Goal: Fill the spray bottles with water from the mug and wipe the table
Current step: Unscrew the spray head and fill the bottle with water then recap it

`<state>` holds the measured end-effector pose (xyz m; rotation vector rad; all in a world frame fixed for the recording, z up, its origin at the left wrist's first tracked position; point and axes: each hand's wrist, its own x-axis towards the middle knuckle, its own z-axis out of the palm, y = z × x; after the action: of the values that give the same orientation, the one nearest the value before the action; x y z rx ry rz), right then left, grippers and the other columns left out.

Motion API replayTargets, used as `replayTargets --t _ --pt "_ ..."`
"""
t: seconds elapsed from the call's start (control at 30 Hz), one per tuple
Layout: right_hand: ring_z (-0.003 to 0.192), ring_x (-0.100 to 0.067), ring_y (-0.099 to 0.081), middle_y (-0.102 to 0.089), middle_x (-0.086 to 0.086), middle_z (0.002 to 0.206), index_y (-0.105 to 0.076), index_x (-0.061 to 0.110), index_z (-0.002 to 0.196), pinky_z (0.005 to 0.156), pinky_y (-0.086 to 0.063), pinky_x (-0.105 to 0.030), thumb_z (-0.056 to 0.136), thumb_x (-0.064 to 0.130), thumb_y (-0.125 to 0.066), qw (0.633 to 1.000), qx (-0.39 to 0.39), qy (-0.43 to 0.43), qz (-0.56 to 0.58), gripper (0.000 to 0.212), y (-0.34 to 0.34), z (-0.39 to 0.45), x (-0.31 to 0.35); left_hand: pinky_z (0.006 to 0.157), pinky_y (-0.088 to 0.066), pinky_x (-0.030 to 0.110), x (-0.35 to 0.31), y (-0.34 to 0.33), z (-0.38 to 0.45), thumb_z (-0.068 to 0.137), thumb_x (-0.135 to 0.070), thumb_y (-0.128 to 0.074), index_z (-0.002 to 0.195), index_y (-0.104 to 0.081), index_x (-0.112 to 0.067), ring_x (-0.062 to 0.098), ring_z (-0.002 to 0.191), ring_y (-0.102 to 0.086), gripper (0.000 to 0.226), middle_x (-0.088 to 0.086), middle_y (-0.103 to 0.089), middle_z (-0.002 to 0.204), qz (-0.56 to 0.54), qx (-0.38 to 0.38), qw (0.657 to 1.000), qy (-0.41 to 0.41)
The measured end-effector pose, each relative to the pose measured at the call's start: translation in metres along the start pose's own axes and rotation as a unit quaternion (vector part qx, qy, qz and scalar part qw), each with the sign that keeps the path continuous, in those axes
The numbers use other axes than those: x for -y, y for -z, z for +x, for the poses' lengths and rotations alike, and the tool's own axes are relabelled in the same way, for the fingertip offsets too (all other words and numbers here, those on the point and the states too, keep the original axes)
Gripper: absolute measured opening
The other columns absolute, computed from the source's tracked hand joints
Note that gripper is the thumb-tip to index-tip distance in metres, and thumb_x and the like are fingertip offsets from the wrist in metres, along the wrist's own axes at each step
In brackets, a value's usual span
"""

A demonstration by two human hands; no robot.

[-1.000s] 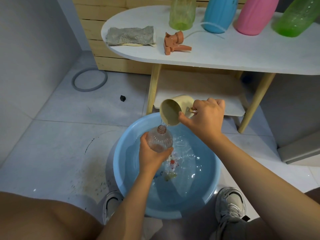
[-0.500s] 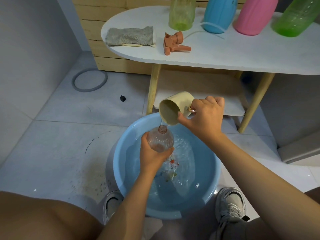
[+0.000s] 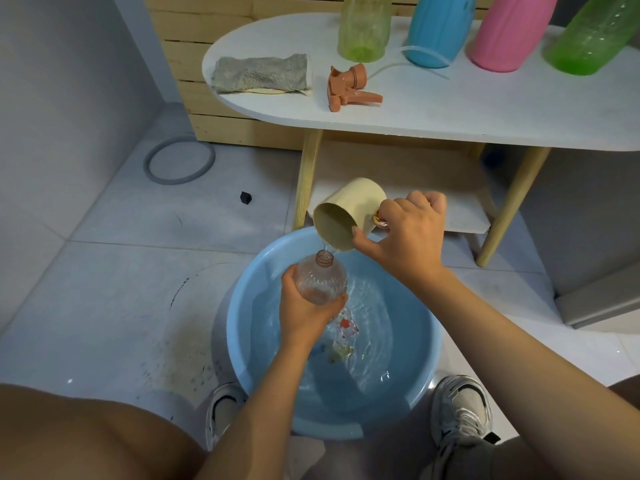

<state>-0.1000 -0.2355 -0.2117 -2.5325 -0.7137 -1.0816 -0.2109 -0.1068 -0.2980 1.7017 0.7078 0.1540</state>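
My left hand grips a clear spray bottle with its cap off, held over the blue basin of water. My right hand holds a cream mug by its handle, tipped steeply with its mouth down toward the bottle's neck. A thin stream of water runs from the mug's rim into the bottle opening. An orange spray head with its tube lies on the white table. A grey cloth lies at the table's left end.
Four bottles stand at the back of the table: yellow-green, blue, pink, green. The table has wooden legs and a lower shelf. A grey ring and a small black object lie on the tiled floor. My shoes flank the basin.
The mug has tipped further, its base raised higher, and water keeps pouring into the bottle. My left hand with the bottle has stayed in place.
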Motion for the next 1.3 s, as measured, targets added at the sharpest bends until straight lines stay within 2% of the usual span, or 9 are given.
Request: replayTargets --t 0.43,0.63,0.8,1.0,1.2,1.3 --pt "0.059 -0.023 -0.047 -0.054 0.001 0.055 -0.049 0.012 0.057 0.076 -0.030 -0.034 0.076 0.050 -0.059 0.995 -0.061 0.073 0.020 0.043 -0.0005 0.0002 0.0015 0.093 -0.051 0.038 -0.0033 -0.0023 -0.0008 0.055 -0.033 -0.088 0.132 -0.033 -0.034 0.016 0.113 -0.055 0.095 -0.007 -0.053 0.128 0.003 -0.007 1.000 0.006" --pt "0.068 -0.018 -0.042 -0.056 0.002 0.062 -0.050 0.012 0.060 0.078 -0.031 -0.035 0.074 0.048 -0.064 0.993 -0.075 0.085 0.040 0.040 -0.0019 -0.0001 0.0016 0.088 -0.047 0.027 -0.0039 -0.0018 -0.0027 0.057 -0.029 -0.088 0.131 -0.034 -0.033 0.016 0.114 -0.054 0.092 -0.007 -0.053 0.127 -0.001 -0.011 1.000 0.010" --pt "0.069 -0.018 -0.040 -0.055 0.002 0.063 -0.050 0.012 0.061 0.079 -0.031 -0.036 0.073 0.046 -0.066 0.992 -0.081 0.089 0.048 0.039 -0.0017 0.0009 0.0004 0.093 -0.050 0.033 -0.0025 -0.0023 -0.0010 0.057 -0.029 -0.088 0.129 -0.034 -0.034 0.016 0.113 -0.055 0.090 -0.007 -0.053 0.126 -0.008 -0.010 1.000 0.011" --pt "0.065 -0.023 -0.050 -0.057 0.001 0.064 -0.052 0.011 0.063 0.080 -0.032 -0.036 0.074 0.046 -0.066 0.991 -0.081 0.093 0.042 0.039 -0.0007 0.0010 -0.0003 0.093 -0.051 0.040 -0.0010 -0.0024 -0.0005 0.055 -0.034 -0.088 0.130 -0.034 -0.036 0.015 0.113 -0.054 0.092 -0.008 -0.052 0.127 -0.005 -0.011 1.000 0.005" --pt "0.070 -0.019 -0.039 -0.055 0.001 0.063 -0.052 0.011 0.064 0.081 -0.031 -0.036 0.074 0.045 -0.066 0.992 -0.072 0.090 0.050 0.038 -0.0005 -0.0001 -0.0009 0.094 -0.051 0.041 -0.0014 -0.0031 -0.0004 0.052 -0.034 -0.089 0.129 -0.036 -0.036 0.017 0.113 -0.056 0.093 -0.007 -0.055 0.126 -0.013 -0.017 1.000 0.001" --pt "0.070 -0.019 -0.040 -0.056 0.001 0.063 -0.052 0.011 0.064 0.081 -0.031 -0.035 0.073 0.045 -0.068 0.994 -0.060 0.084 0.044 0.038 -0.0003 -0.0013 -0.0019 0.094 -0.051 0.041 -0.0018 -0.0035 -0.0009 0.053 -0.034 -0.088 0.130 -0.035 -0.035 0.017 0.114 -0.056 0.094 -0.006 -0.054 0.127 -0.015 -0.016 1.000 -0.002"
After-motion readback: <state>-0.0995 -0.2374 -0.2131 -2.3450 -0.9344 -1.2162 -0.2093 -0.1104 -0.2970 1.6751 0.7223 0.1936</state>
